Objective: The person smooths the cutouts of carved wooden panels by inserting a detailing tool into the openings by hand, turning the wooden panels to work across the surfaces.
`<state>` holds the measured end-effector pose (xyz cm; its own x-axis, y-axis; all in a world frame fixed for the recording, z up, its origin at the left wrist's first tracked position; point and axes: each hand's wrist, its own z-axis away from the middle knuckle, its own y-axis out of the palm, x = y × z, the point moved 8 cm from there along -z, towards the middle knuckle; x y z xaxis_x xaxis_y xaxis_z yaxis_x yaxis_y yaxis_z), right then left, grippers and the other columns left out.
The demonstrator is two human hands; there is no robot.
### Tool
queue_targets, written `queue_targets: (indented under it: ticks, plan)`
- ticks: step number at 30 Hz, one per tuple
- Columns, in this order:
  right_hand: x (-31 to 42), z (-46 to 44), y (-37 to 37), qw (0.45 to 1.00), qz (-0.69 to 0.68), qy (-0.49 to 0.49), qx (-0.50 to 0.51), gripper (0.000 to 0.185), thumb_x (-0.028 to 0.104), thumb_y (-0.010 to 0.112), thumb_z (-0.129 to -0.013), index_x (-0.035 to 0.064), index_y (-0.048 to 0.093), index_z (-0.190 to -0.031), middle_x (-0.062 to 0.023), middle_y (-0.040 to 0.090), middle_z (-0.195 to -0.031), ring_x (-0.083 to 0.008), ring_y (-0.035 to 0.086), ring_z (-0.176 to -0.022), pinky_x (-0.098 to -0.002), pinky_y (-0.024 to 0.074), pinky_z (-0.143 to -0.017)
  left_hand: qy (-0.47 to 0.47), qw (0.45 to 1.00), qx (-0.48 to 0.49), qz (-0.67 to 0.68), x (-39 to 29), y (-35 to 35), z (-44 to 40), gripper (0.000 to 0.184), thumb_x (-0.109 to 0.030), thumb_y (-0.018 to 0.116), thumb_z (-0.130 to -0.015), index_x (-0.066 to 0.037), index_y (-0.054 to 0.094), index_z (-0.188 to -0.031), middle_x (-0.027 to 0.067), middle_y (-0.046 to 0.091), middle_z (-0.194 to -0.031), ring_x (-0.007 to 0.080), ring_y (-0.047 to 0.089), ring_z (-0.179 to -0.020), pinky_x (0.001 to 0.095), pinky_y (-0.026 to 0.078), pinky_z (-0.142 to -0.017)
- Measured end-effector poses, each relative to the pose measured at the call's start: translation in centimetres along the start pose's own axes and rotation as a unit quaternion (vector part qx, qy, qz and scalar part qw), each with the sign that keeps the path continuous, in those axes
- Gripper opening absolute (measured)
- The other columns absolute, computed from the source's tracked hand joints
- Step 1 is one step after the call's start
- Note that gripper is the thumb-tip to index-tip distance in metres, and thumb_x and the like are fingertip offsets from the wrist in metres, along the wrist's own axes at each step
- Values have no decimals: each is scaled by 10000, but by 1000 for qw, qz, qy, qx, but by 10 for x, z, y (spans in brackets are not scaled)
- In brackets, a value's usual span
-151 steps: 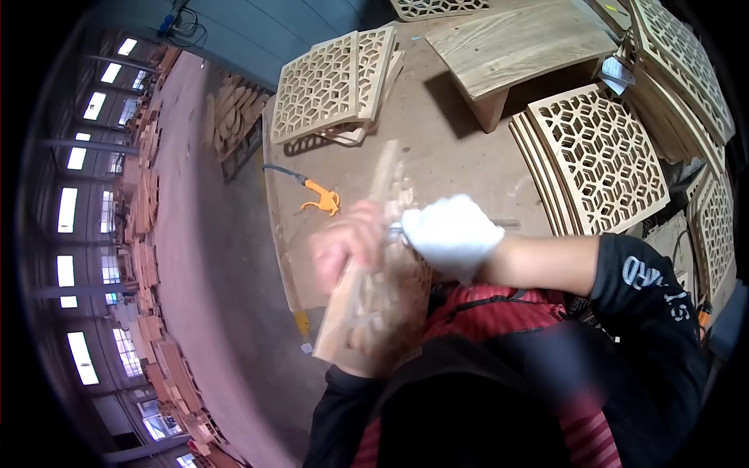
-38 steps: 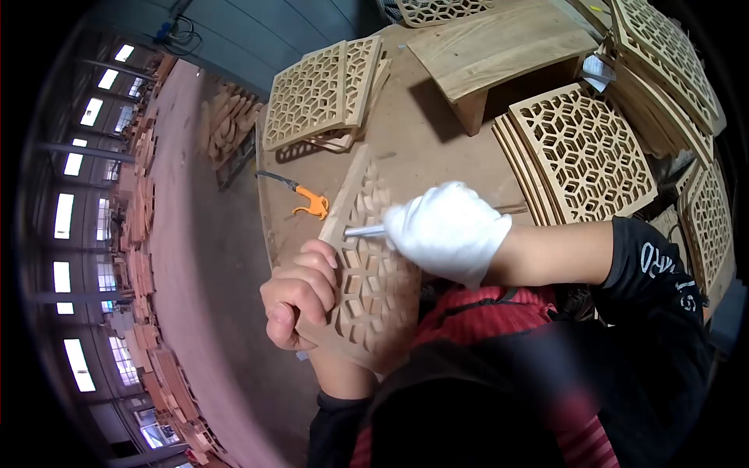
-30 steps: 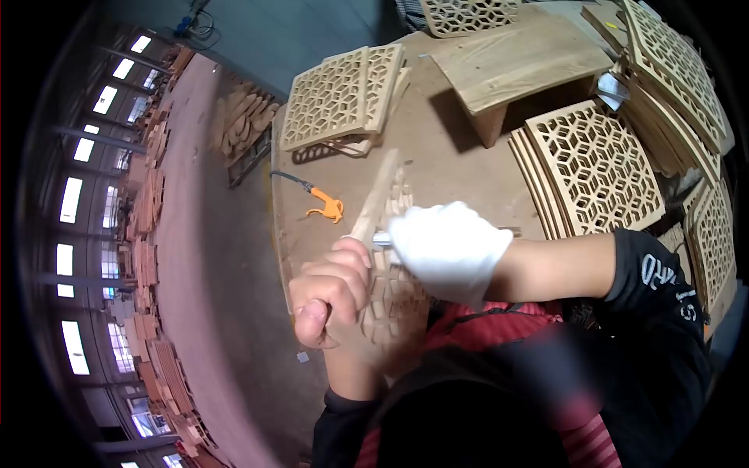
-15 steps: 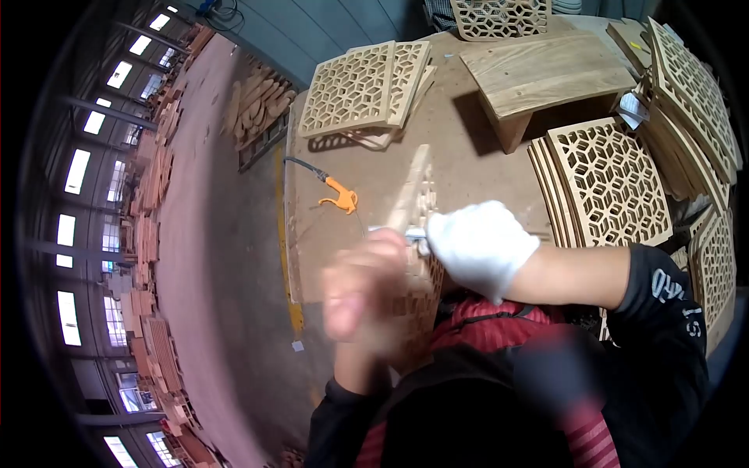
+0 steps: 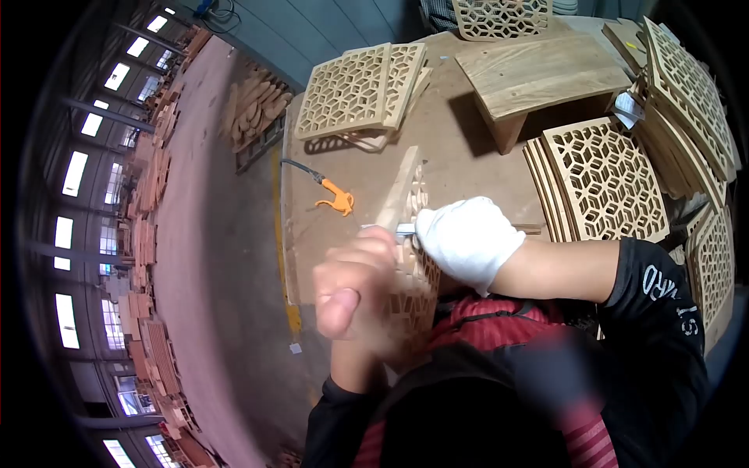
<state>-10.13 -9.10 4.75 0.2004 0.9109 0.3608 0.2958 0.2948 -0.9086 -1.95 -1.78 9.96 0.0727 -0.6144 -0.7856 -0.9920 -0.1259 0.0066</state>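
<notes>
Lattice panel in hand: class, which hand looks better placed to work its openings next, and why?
Right, probably: the gloved right hand holds a silvery tool at the lattice panel, while the left hand grips the panel's edge.

Head cam (sole view) faces fwd./down, close above worktable (image 5: 468,179).

So the bare left hand (image 5: 351,285) is gripping a cutout wood panel (image 5: 409,273) tilted up on edge, and the white-gloved right hand (image 5: 470,240) has some metal tool (image 5: 406,228) right up at it. Orange air gun (image 5: 337,198) lies nearby.
</notes>
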Motion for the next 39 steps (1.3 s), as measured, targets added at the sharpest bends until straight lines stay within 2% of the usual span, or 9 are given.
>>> queue_targets:
  ticks: [4,14,17,20,24,26,29,34,39]
  plan:
    - [-3,10,0,999,21,31,21,95,96,620,-791,24,630,-852,-165,681,-746,-327,698,-703,-395,554,-610,-24,999,16,17,3,18,4,435,-346,476,-804,-141,395,-429,22,457,-419,188,396,-414,314,379,-627]
    - [-2,5,11,994,-6,54,96,150,96,664,-748,18,631,-872,-171,689,-761,-343,701,-709,-413,560,-618,-66,996,46,-38,-3,26,8,394,-363,497,-696,-34,452,-483,85,478,-486,243,469,-473,367,401,-622]
    - [-2,12,7,994,-23,78,76,84,98,614,-793,28,633,-837,-162,683,-736,-339,696,-690,-417,558,-604,-31,980,194,-19,-6,36,5,390,-366,499,-690,-19,494,-512,98,524,-519,257,511,-505,368,413,-636]
    - [5,16,5,997,49,27,-62,116,162,591,-813,59,567,-764,-96,609,-620,-268,640,-548,-385,502,-475,-14,998,-53,6,-11,-1,12,368,-311,455,-766,-124,429,-450,35,469,-430,196,410,-420,331,393,-635]
    - [10,7,2,990,35,-30,-133,155,183,587,-812,73,522,-724,-70,567,-558,-236,599,-461,-367,453,-394,-2,997,77,-20,-4,18,2,349,-299,460,-761,-117,453,-462,39,474,-444,200,406,-413,335,385,-618]
    - [7,5,4,994,40,-35,-93,157,177,584,-813,78,521,-709,-67,562,-547,-234,592,-448,-376,452,-394,5,998,54,-9,-4,16,2,339,-291,452,-755,-118,463,-463,38,477,-445,200,399,-411,335,380,-607]
    - [-13,15,5,988,11,126,93,208,164,685,-726,20,623,-863,-148,665,-690,-328,688,-652,-398,554,-592,12,1000,-1,10,-4,2,9,331,-298,458,-734,-98,480,-471,52,495,-469,213,416,-433,346,378,-601]
    - [2,6,3,999,-30,-8,-38,188,139,696,-675,37,645,-824,-133,675,-728,-333,687,-663,-390,556,-587,2,998,49,27,2,15,0,326,-317,479,-684,-72,498,-470,70,512,-499,235,473,-471,350,373,-588]
    - [-2,12,-4,996,46,67,28,172,137,683,-690,31,651,-822,-121,672,-720,-316,693,-667,-389,552,-570,15,998,6,62,-4,-4,9,363,-316,467,-741,-67,450,-476,74,503,-503,241,477,-475,357,373,-575]
